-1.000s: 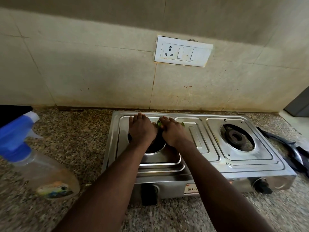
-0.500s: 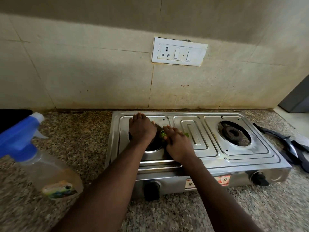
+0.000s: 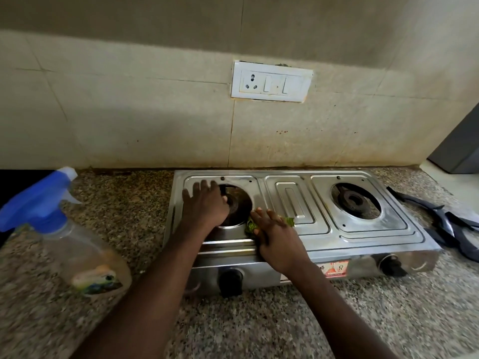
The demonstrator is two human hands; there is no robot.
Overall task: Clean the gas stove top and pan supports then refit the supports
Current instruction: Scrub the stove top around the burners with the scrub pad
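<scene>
A steel two-burner gas stove (image 3: 295, 203) stands on the granite counter with both pan supports off. My left hand (image 3: 204, 206) lies flat, fingers spread, over the left side of the left burner (image 3: 238, 203). My right hand (image 3: 277, 237) presses a green scrub pad (image 3: 287, 221) onto the stove top just right of that burner opening, near the front. The right burner (image 3: 353, 200) is uncovered. The dark pan supports (image 3: 448, 224) lie on the counter to the right of the stove.
A spray bottle (image 3: 64, 229) with a blue trigger head stands close at the left on the granite counter (image 3: 259, 320). A tiled wall with a white socket plate (image 3: 270, 82) rises behind the stove. Two black knobs sit on the stove front.
My right hand with the green pad has slid from the back edge of the left burner toward the front right of it. My left hand shifted slightly left.
</scene>
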